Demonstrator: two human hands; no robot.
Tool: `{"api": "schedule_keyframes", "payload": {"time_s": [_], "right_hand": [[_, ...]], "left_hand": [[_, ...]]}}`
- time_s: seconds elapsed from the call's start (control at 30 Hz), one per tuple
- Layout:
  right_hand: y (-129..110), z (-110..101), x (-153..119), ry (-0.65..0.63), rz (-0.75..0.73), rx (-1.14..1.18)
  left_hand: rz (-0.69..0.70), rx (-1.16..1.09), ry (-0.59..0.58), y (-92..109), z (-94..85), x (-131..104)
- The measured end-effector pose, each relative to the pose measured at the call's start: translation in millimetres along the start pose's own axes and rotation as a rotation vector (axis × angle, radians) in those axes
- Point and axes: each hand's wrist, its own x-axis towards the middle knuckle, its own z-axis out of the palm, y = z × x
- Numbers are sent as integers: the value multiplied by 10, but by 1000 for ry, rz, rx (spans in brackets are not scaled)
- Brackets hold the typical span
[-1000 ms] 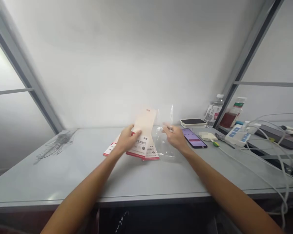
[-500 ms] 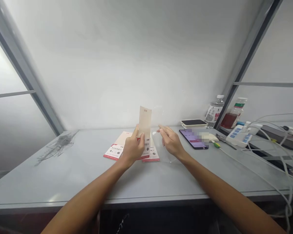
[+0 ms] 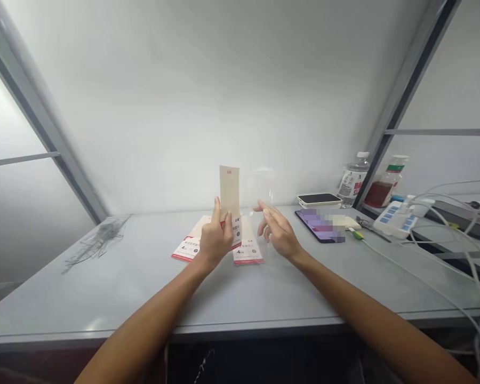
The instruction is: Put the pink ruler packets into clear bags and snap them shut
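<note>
My left hand point(image 3: 216, 234) is closed on an upright cream card pack point(image 3: 230, 192) with red and white printing at its lower end. To its right, a clear plastic sleeve point(image 3: 264, 184) stands up, its edges faint against the wall. My right hand point(image 3: 278, 229) is at this sleeve, fingers bent and seeming to pinch it; the exact grip is hard to see through the plastic. Similar printed packs lie on the table below: one pack point(image 3: 186, 246) to the left, partly behind my left hand, and another pack point(image 3: 248, 253) between my hands.
On the right of the grey table point(image 3: 144, 298) are a lit phone point(image 3: 312, 226), a white-edged device point(image 3: 320, 200), pliers point(image 3: 372, 229), a power strip point(image 3: 396, 217) and white cables point(image 3: 416, 288). Behind them stand a water bottle point(image 3: 354, 181) and a jar point(image 3: 386, 184). Dark strands point(image 3: 98, 242) lie left.
The card pack in my left hand has moved a little left and up, farther from the clear sleeve. More of the pack beneath shows. My right hand has barely shifted.
</note>
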Motion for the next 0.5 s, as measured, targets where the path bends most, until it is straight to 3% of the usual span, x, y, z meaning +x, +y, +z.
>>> {"api": "schedule_keyframes", "payload": {"time_s": [0.13,0.3,0.5], "right_hand": [[-11,-9,-3,-11,-8,84],[-8,-44,19,81,18,-34],[22,-27,47,44,47,-36]], "left_hand": [[-50,22,-1,-32,-91,98],[-20,-175,40,96,-198,37],[106,-143,-39,135,-22,-139]]}}
